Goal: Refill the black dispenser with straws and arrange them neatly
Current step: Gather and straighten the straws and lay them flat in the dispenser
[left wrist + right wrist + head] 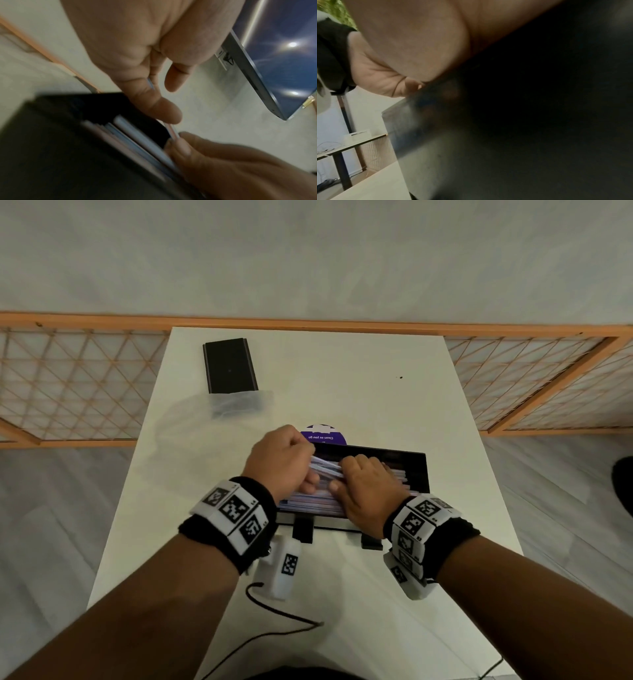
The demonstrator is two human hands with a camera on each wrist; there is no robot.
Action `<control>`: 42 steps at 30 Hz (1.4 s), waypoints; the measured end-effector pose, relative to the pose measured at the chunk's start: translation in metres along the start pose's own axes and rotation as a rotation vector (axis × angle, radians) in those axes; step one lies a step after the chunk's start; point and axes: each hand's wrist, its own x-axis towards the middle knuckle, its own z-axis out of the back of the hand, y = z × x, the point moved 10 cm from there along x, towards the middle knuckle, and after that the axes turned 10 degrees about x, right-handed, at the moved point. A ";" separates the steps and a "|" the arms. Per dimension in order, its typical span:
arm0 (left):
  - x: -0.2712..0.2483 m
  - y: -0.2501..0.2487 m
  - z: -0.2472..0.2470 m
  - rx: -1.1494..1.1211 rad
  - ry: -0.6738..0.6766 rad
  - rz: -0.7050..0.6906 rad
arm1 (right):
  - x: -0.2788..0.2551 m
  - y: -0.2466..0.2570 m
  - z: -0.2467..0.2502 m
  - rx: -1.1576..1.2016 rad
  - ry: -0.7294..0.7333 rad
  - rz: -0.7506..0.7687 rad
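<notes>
The open black dispenser [418, 470] stands mid-table, holding a stack of pale wrapped straws [308, 503]. My left hand [308, 461] hovers over its left end and pinches a few straws lifted at an angle. My right hand [346, 478] lies curled on top of the stack, fingers round the same straws. In the left wrist view the left hand [164, 97] pinches a thin straw [172, 130] whose other end the right hand [181, 143] grips, above the straws [137, 138] in the dispenser [51, 148]. The right wrist view shows only my palm [412, 54] against the dark dispenser [522, 121].
The dispenser's black lid [229, 366] lies at the table's far left, with a crumpled clear plastic bag [241, 404] just in front of it. A purple round label [323, 434] peeks out behind the dispenser. A black cable [274, 613] trails across the near table. Wooden lattice panels [78, 385] flank the table.
</notes>
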 end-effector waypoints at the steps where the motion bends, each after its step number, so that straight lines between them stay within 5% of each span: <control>1: -0.002 -0.001 -0.008 0.057 0.038 -0.006 | -0.001 0.001 -0.001 0.004 -0.007 0.011; 5: -0.005 -0.007 -0.023 0.481 0.147 -0.134 | -0.006 -0.007 0.007 -0.020 -0.033 -0.026; 11: -0.021 -0.035 -0.043 0.904 0.225 -0.547 | -0.010 -0.025 -0.009 -0.260 0.211 -0.197; 16: -0.028 0.009 -0.068 1.319 0.454 -0.415 | -0.009 -0.011 -0.016 -0.292 0.290 -0.103; 25: -0.040 0.020 -0.090 1.423 0.516 -0.337 | -0.034 -0.001 -0.032 -0.297 0.295 -0.030; 31: -0.044 0.032 -0.091 1.459 0.532 -0.289 | -0.036 -0.018 -0.028 -0.239 0.293 -0.183; 42: -0.052 0.032 -0.087 1.477 0.431 -0.328 | -0.040 -0.024 -0.024 -0.276 0.246 -0.166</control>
